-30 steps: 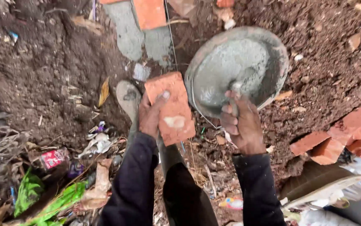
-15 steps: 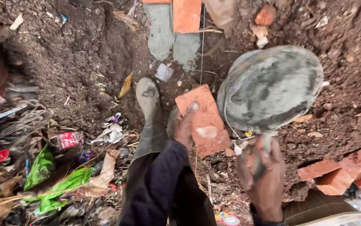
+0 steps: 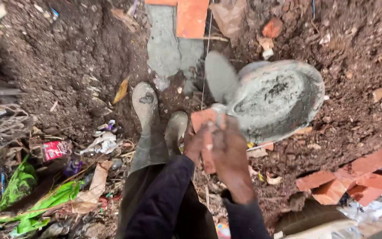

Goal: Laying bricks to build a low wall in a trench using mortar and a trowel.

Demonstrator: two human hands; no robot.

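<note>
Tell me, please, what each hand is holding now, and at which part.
The left hand holds the orange brick, fingers around its near edge. The right hand holds a blurred trowel by its handle, blade over the mortar pan.

Person wears dark navy long sleeves [image 3: 164,199] down to both wrists, bare left hand [image 3: 197,141] and right hand [image 3: 230,155]. Dark trousers. Grey-green rubber boots [image 3: 149,128], mud-caked at the toes, just left of the hands.
</note>
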